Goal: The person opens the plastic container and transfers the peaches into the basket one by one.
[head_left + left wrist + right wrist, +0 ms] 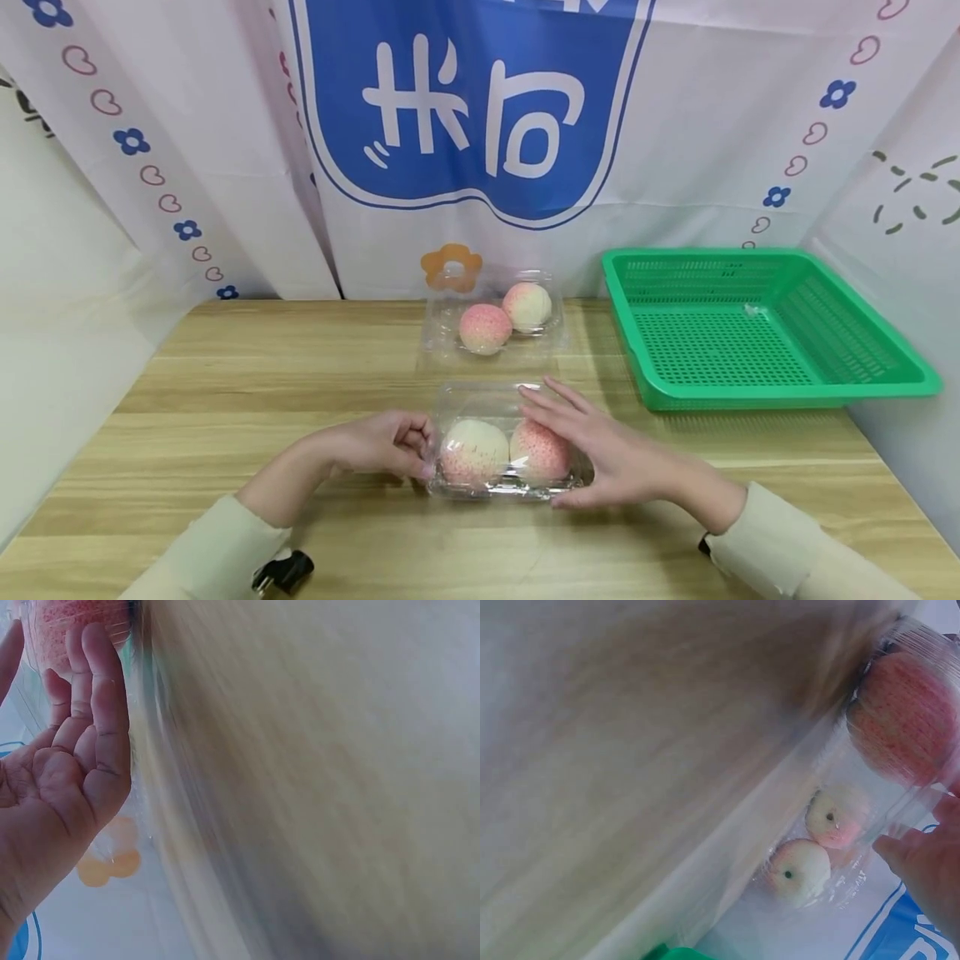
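Observation:
On the table, a clear plastic clamshell box [480, 492] holds two pink-and-cream peaches side by side: a paler one [474, 450] at left and a pinker one [540, 450] at right. My left hand [382, 446] is at the box's left side, thumb and bent fingertips right at its edge. In the left wrist view its palm shows, with the fingers [105, 712] extended loosely beside the clear wall. My right hand [600, 446] spreads over the box's right end, fingers across the top near the pinker peach and thumb at the front right corner.
Behind stands another clear box [442, 350] with two peaches [485, 328]. A green plastic basket [750, 392] sits at the table's back right, a small clear scrap inside. A white printed cloth [225, 125] hangs behind the wooden table [225, 392].

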Motion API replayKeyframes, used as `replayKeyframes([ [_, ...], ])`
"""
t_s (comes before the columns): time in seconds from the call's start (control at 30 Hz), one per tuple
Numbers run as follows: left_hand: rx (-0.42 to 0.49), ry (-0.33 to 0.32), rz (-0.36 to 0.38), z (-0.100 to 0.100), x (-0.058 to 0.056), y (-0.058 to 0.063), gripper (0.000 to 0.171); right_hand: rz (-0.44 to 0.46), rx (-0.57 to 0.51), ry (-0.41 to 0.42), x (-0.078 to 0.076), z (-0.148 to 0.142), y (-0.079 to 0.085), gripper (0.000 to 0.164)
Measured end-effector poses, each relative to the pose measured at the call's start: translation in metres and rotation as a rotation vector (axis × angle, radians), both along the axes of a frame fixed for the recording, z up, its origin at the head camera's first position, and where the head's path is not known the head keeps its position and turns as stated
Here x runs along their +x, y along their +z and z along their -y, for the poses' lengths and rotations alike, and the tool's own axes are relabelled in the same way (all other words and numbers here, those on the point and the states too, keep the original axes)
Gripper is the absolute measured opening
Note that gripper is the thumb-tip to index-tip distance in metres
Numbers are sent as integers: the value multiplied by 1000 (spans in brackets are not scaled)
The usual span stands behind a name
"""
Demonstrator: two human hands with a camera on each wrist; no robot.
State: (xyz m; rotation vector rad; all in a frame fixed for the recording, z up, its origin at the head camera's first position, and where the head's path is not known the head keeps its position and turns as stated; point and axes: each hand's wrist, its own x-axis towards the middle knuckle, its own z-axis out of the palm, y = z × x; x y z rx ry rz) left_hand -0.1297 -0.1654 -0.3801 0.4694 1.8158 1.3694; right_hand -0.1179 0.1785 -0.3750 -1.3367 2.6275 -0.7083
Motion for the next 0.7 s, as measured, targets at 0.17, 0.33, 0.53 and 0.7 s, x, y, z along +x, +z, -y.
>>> replayKeyframes([
  [0.17, -2, 3, 36, -2, 1, 0, 22, -187, 55, 31, -2, -1, 5, 98],
  [0.33, -25, 37, 64, -3, 3, 1, 23, -414, 10, 89, -4, -2, 4, 80],
  [0.53, -28, 62, 94, -4, 4, 2, 27, -588, -81, 155, -9, -5, -4, 65],
  [0.7, 14, 56, 114, -4, 4, 1, 27, -681, -158, 195, -11, -5, -8, 58],
])
